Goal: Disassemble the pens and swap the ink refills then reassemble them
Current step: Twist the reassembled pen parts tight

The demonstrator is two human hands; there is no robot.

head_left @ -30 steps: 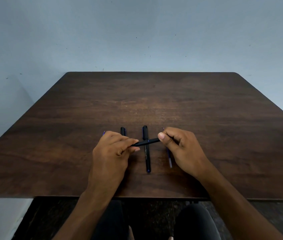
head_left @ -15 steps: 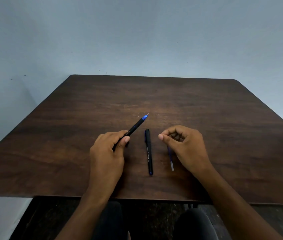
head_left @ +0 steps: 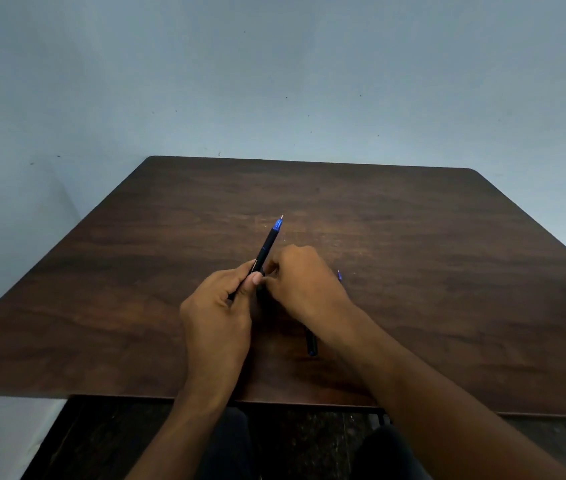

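My left hand (head_left: 217, 313) grips a black pen (head_left: 265, 251) by its lower barrel, with the blue tip slanting up and away from me. My right hand (head_left: 304, 287) has crossed to the left, and its curled fingertips meet the pen's barrel beside my left thumb. What they pinch is hidden. A second black pen (head_left: 311, 344) lies on the table, mostly covered by my right forearm, with only its near end showing. The tip of a loose blue refill (head_left: 339, 274) peeks out just right of my right hand.
The dark wooden table (head_left: 430, 271) stands against a pale blue wall. Its near edge runs just in front of my knees. A dark floor shows below.
My right hand has moved left from beside the refill to meet my left hand at the pen. It now covers the lying pen. The held pen stands steeper.
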